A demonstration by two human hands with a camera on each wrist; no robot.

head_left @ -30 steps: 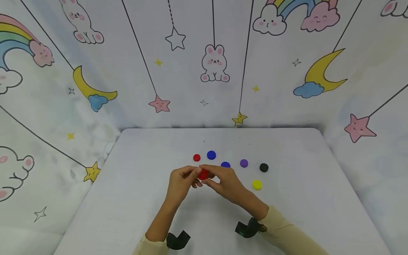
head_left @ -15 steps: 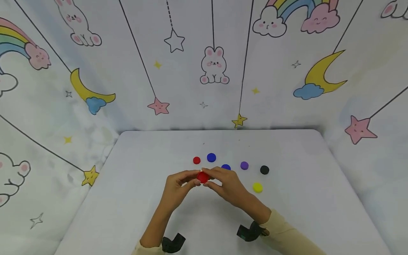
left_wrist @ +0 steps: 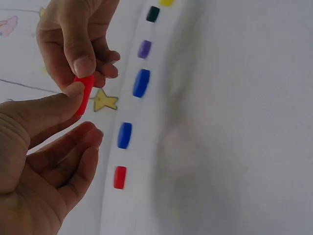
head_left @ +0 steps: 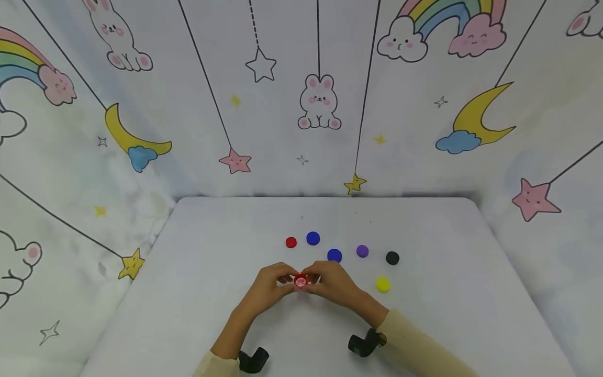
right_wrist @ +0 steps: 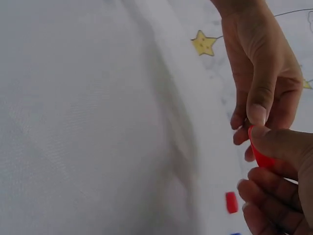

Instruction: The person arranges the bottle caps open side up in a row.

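A red bottle cap (head_left: 300, 281) is held up between both hands, close to the table's middle. My left hand (head_left: 269, 289) pinches its left edge between thumb and fingers, and my right hand (head_left: 335, 283) pinches the right edge. In the head view its face looks paler than its rim. The left wrist view has the red cap (left_wrist: 84, 95) nearly edge-on, with both thumbs on it. Fingers cover part of the red cap (right_wrist: 262, 155) in the right wrist view. Just beyond the hands lies a blue cap (head_left: 334, 255).
Farther back on the white table (head_left: 226, 235) lie a smaller red cap (head_left: 291, 242) and another blue cap (head_left: 313, 238). To the right are a purple cap (head_left: 362, 251), a black cap (head_left: 392, 258) and a yellow cap (head_left: 383, 285). A patterned cloth (head_left: 278, 115) hangs behind.
Both hands have lowered slightly in the head view, toward the person. The red cap has been turned between the fingers, so a paler face now shows. The caps on the table stay put.
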